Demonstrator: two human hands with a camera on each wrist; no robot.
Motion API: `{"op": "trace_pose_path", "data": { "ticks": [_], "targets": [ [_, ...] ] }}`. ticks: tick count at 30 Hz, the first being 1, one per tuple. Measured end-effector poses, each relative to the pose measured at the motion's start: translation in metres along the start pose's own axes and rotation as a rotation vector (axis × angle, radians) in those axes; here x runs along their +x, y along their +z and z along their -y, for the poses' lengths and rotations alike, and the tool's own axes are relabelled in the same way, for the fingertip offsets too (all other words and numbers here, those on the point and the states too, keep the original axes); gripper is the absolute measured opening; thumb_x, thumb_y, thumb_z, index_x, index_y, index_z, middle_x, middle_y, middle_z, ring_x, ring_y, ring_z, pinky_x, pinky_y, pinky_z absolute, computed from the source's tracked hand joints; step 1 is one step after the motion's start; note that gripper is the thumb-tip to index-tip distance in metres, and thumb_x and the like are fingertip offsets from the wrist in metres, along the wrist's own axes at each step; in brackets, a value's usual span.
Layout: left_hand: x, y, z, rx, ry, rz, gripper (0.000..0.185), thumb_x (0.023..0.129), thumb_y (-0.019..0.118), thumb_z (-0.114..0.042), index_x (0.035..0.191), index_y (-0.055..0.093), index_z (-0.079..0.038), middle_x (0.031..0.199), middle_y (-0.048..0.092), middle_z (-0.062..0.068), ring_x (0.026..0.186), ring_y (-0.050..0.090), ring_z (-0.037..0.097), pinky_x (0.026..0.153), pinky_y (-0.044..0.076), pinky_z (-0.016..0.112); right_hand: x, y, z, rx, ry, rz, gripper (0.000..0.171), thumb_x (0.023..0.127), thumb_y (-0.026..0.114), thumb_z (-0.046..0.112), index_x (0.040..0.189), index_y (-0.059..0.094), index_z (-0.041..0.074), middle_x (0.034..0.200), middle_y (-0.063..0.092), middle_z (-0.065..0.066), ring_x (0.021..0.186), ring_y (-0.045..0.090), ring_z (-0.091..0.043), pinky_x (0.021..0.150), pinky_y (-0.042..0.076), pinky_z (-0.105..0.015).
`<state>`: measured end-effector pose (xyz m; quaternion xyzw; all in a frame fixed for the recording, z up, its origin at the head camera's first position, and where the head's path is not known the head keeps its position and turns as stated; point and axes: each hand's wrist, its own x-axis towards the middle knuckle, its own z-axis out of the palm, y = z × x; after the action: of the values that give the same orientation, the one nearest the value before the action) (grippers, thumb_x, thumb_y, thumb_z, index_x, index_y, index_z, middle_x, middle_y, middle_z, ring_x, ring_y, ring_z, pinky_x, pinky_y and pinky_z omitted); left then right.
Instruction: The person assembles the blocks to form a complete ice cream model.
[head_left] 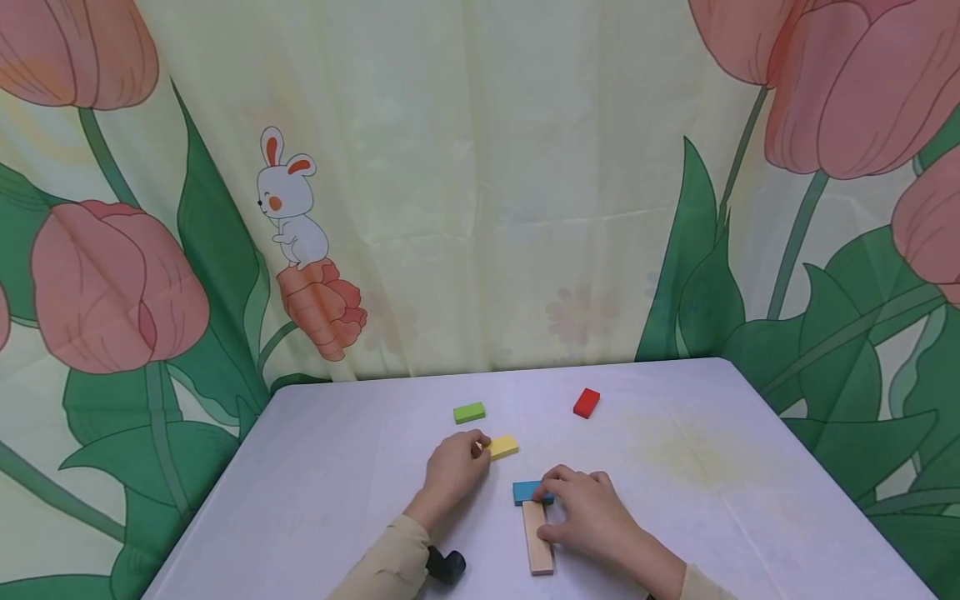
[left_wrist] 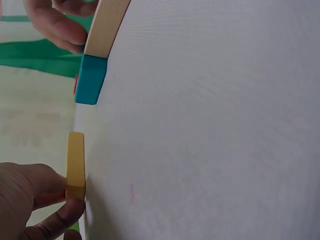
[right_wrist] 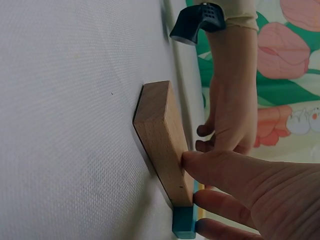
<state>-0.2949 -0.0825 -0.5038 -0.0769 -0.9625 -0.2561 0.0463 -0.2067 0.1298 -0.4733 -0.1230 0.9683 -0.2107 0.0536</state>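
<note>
My left hand [head_left: 456, 467] pinches the left end of a yellow block [head_left: 504, 447] between thumb and finger. In the left wrist view the yellow block [left_wrist: 76, 160] stands out past the fingertips, low over or on the tabletop. A plain wooden block [head_left: 537, 546] lies lengthwise toward me, its far end against a blue block [head_left: 527, 492] set crosswise. Over these two is my right hand [head_left: 588, 510], thumb touching the wooden block [right_wrist: 160, 145] and fingers reaching to where it meets the blue block [right_wrist: 184, 222]. The fingers partly cover the blue block's right end.
Farther back lie a green block [head_left: 469, 412] and, to the right, a red block [head_left: 587, 403]. A white cloth covers the table [head_left: 720, 500]. Behind it hangs a curtain [head_left: 487, 183] printed with tulips and a rabbit. A black wrist device [head_left: 447, 567] sits at my left sleeve.
</note>
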Motion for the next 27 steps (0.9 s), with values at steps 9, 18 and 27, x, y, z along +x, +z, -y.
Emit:
{"op": "trace_pose_path", "data": {
  "ticks": [9,18,27],
  "targets": [
    [0.002,0.008,-0.012,0.012,0.039,0.012,0.015,0.093,0.073,-0.021,0.107,0.078,-0.017,0.075,0.06,-0.008,0.068,0.051,0.011,0.067,0.041,0.031,0.0,0.0,-0.001,-0.004,0.0,-0.013,0.032,0.072,0.093,0.04,0.097,0.075,0.03,0.114,0.066,0.006,0.105,0.062,-0.017,0.095,0.038,-0.057],
    [-0.003,0.009,-0.023,0.012,0.087,0.02,0.014,0.093,0.072,-0.019,0.106,0.078,-0.017,0.076,0.059,-0.008,0.07,0.05,0.01,0.071,0.04,0.034,-0.002,0.001,-0.003,0.003,-0.022,-0.018,0.031,0.072,0.093,0.04,0.096,0.075,0.032,0.115,0.066,0.008,0.107,0.063,-0.016,0.095,0.038,-0.057],
    [-0.006,0.013,-0.029,0.012,0.089,0.024,0.014,0.093,0.075,-0.021,0.106,0.079,-0.019,0.075,0.06,-0.01,0.071,0.051,0.009,0.075,0.039,0.036,-0.001,0.001,-0.002,0.023,-0.003,-0.014,0.031,0.071,0.094,0.04,0.094,0.074,0.032,0.112,0.065,0.009,0.107,0.062,-0.016,0.097,0.037,-0.059]
  ]
}}
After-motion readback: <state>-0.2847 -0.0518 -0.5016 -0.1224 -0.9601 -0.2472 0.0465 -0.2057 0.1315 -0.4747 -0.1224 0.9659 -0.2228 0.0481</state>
